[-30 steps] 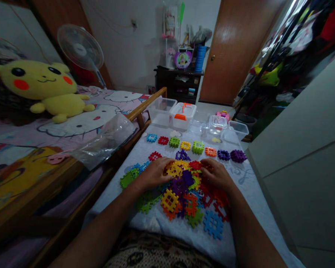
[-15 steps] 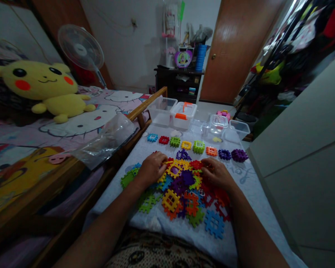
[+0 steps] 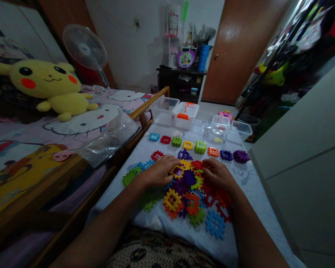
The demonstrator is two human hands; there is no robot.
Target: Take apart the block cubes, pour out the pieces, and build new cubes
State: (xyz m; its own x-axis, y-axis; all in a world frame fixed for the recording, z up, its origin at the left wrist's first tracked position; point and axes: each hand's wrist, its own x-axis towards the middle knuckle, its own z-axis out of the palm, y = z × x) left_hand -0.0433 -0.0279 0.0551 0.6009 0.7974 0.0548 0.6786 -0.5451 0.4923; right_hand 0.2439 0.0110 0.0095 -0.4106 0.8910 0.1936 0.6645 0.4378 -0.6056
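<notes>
A pile of toothed plastic building pieces in several colours lies on the cloth-covered table in front of me. My left hand [image 3: 164, 171] is open over the pile's left side, fingers stretched towards a yellow window piece [image 3: 177, 171]. On the other side, my right hand [image 3: 218, 174] has its fingers curved and apart beside a red piece [image 3: 197, 165]; its fingertips are partly hidden. Between the hands lies a dark purple square piece [image 3: 189, 178]. Nearer me are a yellow window piece [image 3: 172, 200] and a blue window piece [image 3: 215, 224].
Behind the pile runs a row of small assembled blocks, from a blue one [image 3: 154, 137] to a purple one [image 3: 241, 156]. Clear plastic boxes, one with an orange-handled lid [image 3: 186, 110], stand at the far end. A wooden bed rail [image 3: 145, 108] borders the left side; a white cabinet [image 3: 304, 149] the right.
My left hand has moved right and turned over the yellow pieces, uncovering a red piece and blue pieces behind it. The right hand stays nearly in place. The view has shifted slightly.
</notes>
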